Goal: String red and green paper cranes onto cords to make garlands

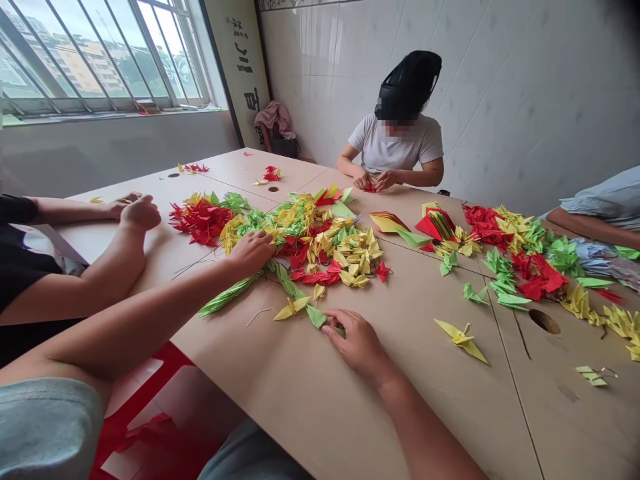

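My right hand (361, 343) is closed, thumb and fingers pinching a green folded-paper crane (316, 316) at the near end of a green strand. Part of that crane is hidden by the fingers. My left hand (251, 252) rests palm down on the heap of strung paper cranes (355, 250), with its fingers reaching out over yellow and green ones. Between my hands lie a yellow paper crane (291, 308) and a smaller yellow piece (319, 292). A long green bundle of folded paper (230, 295) runs below my left wrist.
Across the table (400, 413) a person (400, 143) handles red paper. Another person's hands (137, 210) rest at the left; a sleeve (603, 200) shows at the right. Paper stacks (435, 223), more strung cranes (540, 273), a loose yellow crane (463, 339) and a round hole (545, 321) lie rightward.
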Available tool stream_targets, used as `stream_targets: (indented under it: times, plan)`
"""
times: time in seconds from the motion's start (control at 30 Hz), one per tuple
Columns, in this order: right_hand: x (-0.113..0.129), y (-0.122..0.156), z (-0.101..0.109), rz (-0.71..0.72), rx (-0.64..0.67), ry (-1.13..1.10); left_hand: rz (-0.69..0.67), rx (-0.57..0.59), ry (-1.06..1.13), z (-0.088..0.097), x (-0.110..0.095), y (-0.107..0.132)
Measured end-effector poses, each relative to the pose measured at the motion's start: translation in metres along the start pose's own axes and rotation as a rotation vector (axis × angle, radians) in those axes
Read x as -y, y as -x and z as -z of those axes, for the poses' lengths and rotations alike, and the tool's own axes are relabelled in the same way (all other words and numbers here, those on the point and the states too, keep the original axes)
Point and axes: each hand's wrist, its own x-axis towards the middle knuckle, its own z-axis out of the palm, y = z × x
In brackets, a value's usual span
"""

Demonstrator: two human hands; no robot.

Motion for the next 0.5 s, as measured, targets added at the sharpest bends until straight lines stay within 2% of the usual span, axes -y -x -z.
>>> stream_targets:
  times: [0.2,0.5]
  plan:
    - [-0.002,0.000,0.000,-0.007,-0.004,-0.018,0.008,-0.022,-0.004,-0.001,0.006,0.006]
    - [-0.004,0.000,-0.002,0.007,-0.008,-0.004,-0.184,-0.045,0.000,0.005,0.017,0.026]
